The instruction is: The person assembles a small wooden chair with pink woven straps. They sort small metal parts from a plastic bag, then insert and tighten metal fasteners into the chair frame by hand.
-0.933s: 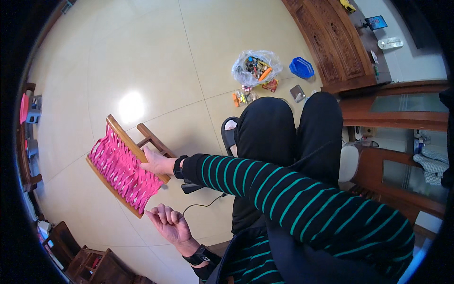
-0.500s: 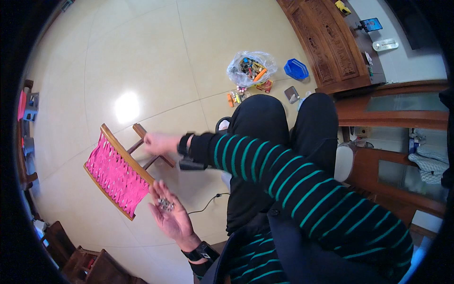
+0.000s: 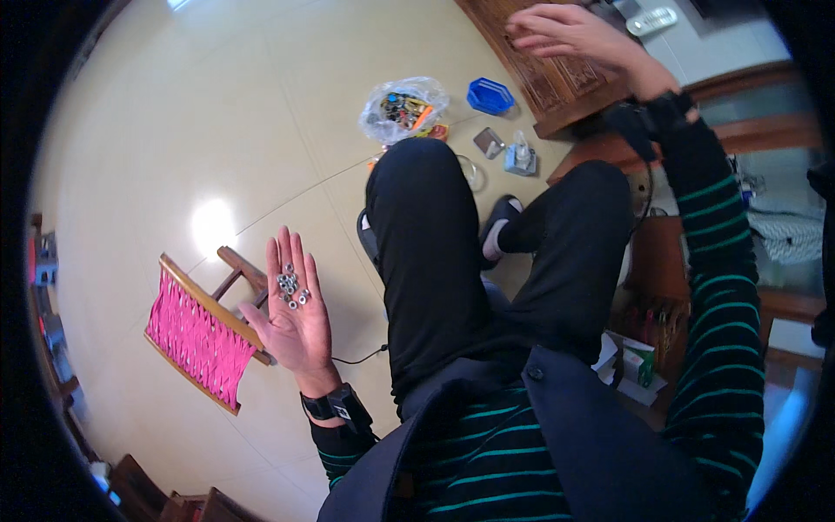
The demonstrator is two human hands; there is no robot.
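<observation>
Left hand [image 3: 296, 317] flat, wide open, cradling loose metal nuts [image 3: 291, 290]; slight tilt risks spill onto floor [image 3: 174, 113]. Right hand [image 3: 570, 35] at 1 o'clock, spread, empty, over wooden cabinet [image 3: 557, 83].

Shiny metal nuts [image 3: 291, 288]; glossy tile floor [image 3: 217, 113].

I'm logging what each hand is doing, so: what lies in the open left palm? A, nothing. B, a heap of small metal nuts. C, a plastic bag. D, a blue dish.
B: the left hand is held flat, palm up, with small silvery nuts heaped near its fingers, beside the pink stool.
</observation>
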